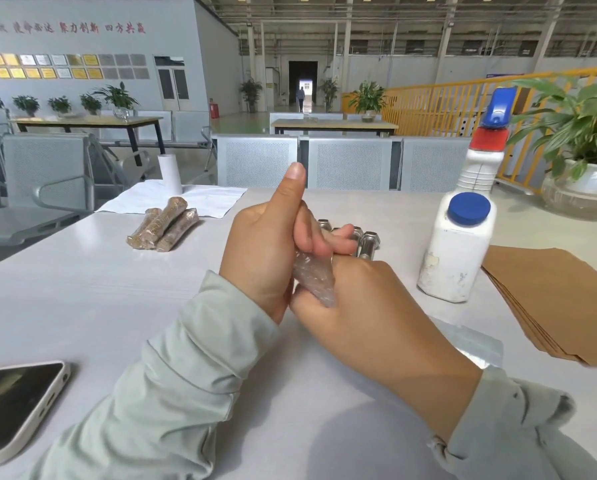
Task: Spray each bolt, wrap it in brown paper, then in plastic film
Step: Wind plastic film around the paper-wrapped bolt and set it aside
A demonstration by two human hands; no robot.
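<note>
I have both hands over the white table [82, 299], working one film-wrapped bolt [312, 278] between them. My left hand [266, 251] is curled around its upper part, thumb standing straight up, fingers folded over the crinkled plastic film. My right hand [366, 306] closes on the lower end from the other side, so the wrapped bolt runs slantwise from one palm to the other and only its middle shows.

Taking that wrapped bolt as the mark: just beyond it, partly hidden by my fingers, lie the bare steel bolts [366, 239] in a small cluster. Beyond it to the left, three finished bundles [165, 225] lie side by side, brown paper showing through the film, next to a white sheet [214, 200] with a white roll [169, 173] standing on it. To its right stands a white bottle with a blue cap [458, 247], and behind that a spray bottle [485, 150] with a blue trigger head. Further right is the stack of brown paper [553, 299]. Under my right wrist a piece of clear film [473, 341] lies flat. Near me on the left is a phone [16, 407], face up.
</note>
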